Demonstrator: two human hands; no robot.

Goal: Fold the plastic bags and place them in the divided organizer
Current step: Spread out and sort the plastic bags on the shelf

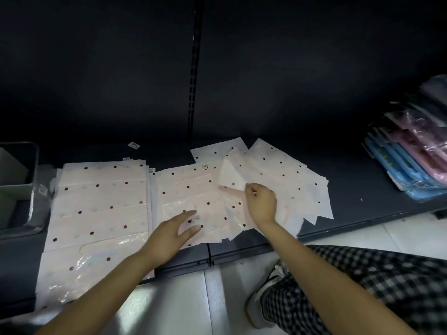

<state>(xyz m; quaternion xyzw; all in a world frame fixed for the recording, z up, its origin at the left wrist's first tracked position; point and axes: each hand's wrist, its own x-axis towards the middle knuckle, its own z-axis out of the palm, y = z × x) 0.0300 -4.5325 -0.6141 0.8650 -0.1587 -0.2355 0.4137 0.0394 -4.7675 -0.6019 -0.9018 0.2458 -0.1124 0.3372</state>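
Pink dotted plastic bags (193,197): spread along the shelf's (350,180) front edge. Left hand (174,233): fingers straight, flat on the bags; right hand (262,204): pinching a folded bag corner (229,177). Grey organizer (18,187): at the shelf's left end.

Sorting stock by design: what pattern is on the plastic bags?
Pale pink plastic bags with dark dots, clearest in the head view.

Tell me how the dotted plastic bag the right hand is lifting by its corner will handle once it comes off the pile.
Probably floppy: the corner pinched by the right hand already curls over on the dotted plastic bag. Likely very light, since a fingertip pinch raises it. Possibly slippery: the glossy sheets in the fanned pile have slid askew, so the left hand resting on them seems wise.
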